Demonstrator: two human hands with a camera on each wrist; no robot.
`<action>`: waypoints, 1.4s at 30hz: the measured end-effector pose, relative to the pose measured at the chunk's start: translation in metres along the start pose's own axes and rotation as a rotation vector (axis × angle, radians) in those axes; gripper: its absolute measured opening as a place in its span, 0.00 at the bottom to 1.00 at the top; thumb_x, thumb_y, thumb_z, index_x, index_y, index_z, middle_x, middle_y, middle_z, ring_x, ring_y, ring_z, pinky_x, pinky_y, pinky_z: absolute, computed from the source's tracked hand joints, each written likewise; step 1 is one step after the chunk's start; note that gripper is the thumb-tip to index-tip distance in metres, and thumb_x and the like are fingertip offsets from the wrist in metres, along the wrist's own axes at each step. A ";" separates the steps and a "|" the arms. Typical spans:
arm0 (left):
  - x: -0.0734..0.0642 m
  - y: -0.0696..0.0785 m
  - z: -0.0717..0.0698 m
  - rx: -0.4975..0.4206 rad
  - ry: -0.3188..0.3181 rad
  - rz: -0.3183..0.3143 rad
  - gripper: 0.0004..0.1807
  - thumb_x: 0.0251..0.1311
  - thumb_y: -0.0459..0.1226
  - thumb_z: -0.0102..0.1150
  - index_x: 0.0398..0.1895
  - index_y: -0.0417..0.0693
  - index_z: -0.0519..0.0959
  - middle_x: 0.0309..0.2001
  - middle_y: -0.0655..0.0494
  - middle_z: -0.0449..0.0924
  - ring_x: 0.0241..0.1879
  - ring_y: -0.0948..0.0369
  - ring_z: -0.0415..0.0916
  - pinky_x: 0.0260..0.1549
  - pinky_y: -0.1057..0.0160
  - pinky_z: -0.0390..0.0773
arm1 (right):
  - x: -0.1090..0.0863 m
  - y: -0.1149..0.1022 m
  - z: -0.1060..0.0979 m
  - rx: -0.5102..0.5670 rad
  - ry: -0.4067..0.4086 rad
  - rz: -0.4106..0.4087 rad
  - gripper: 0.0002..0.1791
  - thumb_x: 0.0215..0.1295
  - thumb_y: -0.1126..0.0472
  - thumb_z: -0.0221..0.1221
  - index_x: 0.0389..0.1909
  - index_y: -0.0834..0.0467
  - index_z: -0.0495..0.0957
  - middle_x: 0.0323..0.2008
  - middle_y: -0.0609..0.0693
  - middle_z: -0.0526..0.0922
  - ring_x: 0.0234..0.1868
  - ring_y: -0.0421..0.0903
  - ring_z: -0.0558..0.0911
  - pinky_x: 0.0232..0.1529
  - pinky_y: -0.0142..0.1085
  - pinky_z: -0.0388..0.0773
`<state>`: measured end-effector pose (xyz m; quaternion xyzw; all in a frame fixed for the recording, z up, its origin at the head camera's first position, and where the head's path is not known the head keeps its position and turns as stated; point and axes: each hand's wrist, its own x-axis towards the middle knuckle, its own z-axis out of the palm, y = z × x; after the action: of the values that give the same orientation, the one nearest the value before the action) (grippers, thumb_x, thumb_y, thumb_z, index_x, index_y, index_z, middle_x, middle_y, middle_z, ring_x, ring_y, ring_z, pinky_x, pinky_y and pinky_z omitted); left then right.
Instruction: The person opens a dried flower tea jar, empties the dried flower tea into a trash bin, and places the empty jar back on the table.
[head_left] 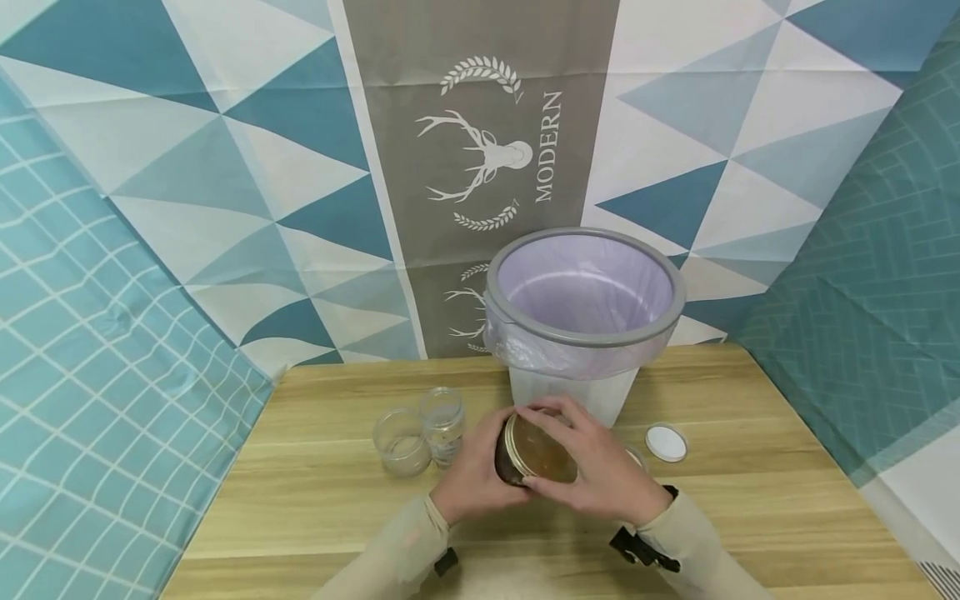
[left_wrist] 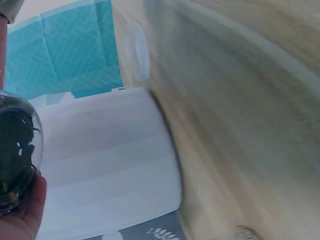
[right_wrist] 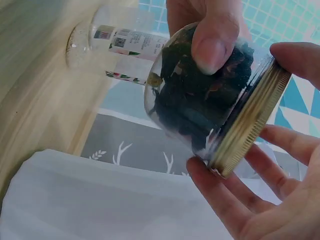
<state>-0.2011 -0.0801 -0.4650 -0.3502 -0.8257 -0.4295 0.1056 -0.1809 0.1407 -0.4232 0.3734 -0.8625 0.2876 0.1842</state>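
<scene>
Between both hands, above the table, is a clear jar (right_wrist: 200, 100) with dark, leaf-like contents and a gold screw lid (right_wrist: 256, 120). My left hand (head_left: 480, 471) grips the jar's body, its thumb pressed on the glass in the right wrist view. Around the lid's edge curl the fingers and thumb of my right hand (head_left: 603, 471). The jar is tilted, with its lid towards the right hand. In the left wrist view only part of the jar (left_wrist: 15, 150) shows at the left edge.
Just behind the hands stands a white bin with a purple liner and grey rim (head_left: 585, 335). An open clear jar (head_left: 402, 446) and a taller labelled clear container (head_left: 444, 429) stand left. A white lid (head_left: 666, 442) lies right on the wooden table (head_left: 300, 500).
</scene>
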 end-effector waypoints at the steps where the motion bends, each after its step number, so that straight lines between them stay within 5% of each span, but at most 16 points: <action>1: 0.001 0.002 -0.001 0.029 0.017 0.018 0.55 0.36 0.41 0.86 0.73 0.48 0.66 0.62 0.51 0.77 0.58 0.57 0.79 0.57 0.55 0.82 | 0.000 -0.001 0.000 0.009 -0.002 0.004 0.43 0.60 0.43 0.72 0.75 0.47 0.69 0.67 0.45 0.71 0.65 0.45 0.76 0.58 0.46 0.82; 7: 0.005 0.015 -0.006 0.191 0.098 0.078 0.54 0.30 0.44 0.86 0.68 0.44 0.70 0.56 0.50 0.79 0.54 0.57 0.79 0.52 0.56 0.84 | 0.005 -0.007 0.000 0.014 0.002 0.067 0.44 0.63 0.36 0.68 0.77 0.45 0.66 0.67 0.46 0.71 0.62 0.46 0.79 0.56 0.46 0.83; 19: 0.008 0.035 -0.008 0.371 0.199 0.120 0.53 0.26 0.45 0.86 0.62 0.40 0.72 0.50 0.49 0.79 0.49 0.55 0.79 0.48 0.58 0.86 | 0.016 -0.019 0.009 -0.049 0.118 0.145 0.31 0.72 0.38 0.58 0.68 0.50 0.73 0.49 0.46 0.77 0.36 0.39 0.80 0.36 0.35 0.81; 25: 0.009 0.039 -0.012 0.349 0.194 0.139 0.53 0.26 0.46 0.86 0.63 0.39 0.73 0.50 0.49 0.82 0.48 0.56 0.80 0.49 0.58 0.85 | 0.018 -0.019 0.016 -0.005 0.220 0.129 0.25 0.69 0.43 0.61 0.61 0.51 0.77 0.44 0.46 0.77 0.30 0.37 0.77 0.28 0.29 0.77; 34: 0.013 0.037 -0.016 0.362 0.200 0.249 0.53 0.26 0.46 0.86 0.63 0.38 0.73 0.52 0.50 0.83 0.47 0.57 0.82 0.49 0.61 0.84 | 0.019 -0.017 0.020 0.000 0.296 0.084 0.24 0.64 0.46 0.65 0.58 0.52 0.79 0.44 0.48 0.75 0.30 0.38 0.76 0.27 0.29 0.77; 42: 0.012 0.037 -0.023 0.185 0.094 0.180 0.49 0.27 0.45 0.85 0.61 0.43 0.76 0.51 0.54 0.85 0.48 0.60 0.83 0.49 0.67 0.84 | 0.022 -0.013 0.017 -0.034 0.319 -0.089 0.29 0.73 0.36 0.52 0.57 0.54 0.80 0.43 0.50 0.76 0.32 0.41 0.80 0.30 0.34 0.82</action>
<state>-0.1880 -0.0783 -0.4217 -0.3912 -0.8211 -0.3564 0.2140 -0.1872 0.1115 -0.4198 0.3578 -0.8095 0.3203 0.3378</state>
